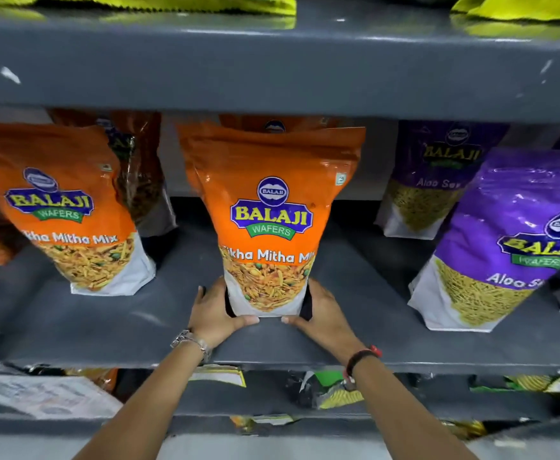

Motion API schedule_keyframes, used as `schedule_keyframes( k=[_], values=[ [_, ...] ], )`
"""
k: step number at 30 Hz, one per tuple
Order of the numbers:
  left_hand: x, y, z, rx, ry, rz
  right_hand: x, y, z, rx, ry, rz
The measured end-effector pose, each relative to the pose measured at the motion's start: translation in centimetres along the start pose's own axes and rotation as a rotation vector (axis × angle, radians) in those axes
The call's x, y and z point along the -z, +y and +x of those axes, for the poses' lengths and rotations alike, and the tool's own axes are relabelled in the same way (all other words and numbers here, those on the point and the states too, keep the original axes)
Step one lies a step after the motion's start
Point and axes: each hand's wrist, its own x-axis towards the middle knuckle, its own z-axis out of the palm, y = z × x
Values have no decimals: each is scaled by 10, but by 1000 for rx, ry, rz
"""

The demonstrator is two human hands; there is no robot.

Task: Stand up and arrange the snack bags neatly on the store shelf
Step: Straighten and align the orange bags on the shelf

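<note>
An orange Balaji Tikha Mitha Mix bag (268, 207) stands upright in the middle of the grey shelf (72, 327). My left hand (214, 313) grips its lower left corner and my right hand (322, 315) grips its lower right corner, thumbs along the bottom edge. Behind it, only the top of another orange bag (275, 122) shows. A second orange bag (69, 207) stands to the left, with a dark brown bag (139, 167) behind it. Two purple Aloo Sev bags stand to the right, one near the front (504, 247) and one further back (434, 174).
The shelf above (272, 71) overhangs the bag tops and carries yellow-green bags (159, 3). The lower shelf (272, 396) holds several flat-lying packets (331, 390). Bare shelf lies between the orange bags and in front of them.
</note>
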Motion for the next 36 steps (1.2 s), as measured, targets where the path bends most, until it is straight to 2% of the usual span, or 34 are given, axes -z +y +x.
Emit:
schedule_keyframes(
  k=[5, 9, 18, 33, 35, 36],
  values=[
    [-5, -1, -18, -70, -38, -14, 5, 10, -24, -41, -16, -69],
    [-2, -2, -20, -55, -46, -84, 7, 7, -27, -23, -10, -74],
    [-6, -3, -17, -96, -20, -2, 5, 5, -27, -27, 53, -110],
    [-7, -7, -17, -84, -83, -10, 8, 1, -31, -113, 18, -54],
    [-7, -8, -20, -93, -85, -54, 9, 0, -36, -123, 69, 33],
    [-6, -9, -23, -89, -75, -103, 9, -1, -41, -135, 150, 75]
  ],
)
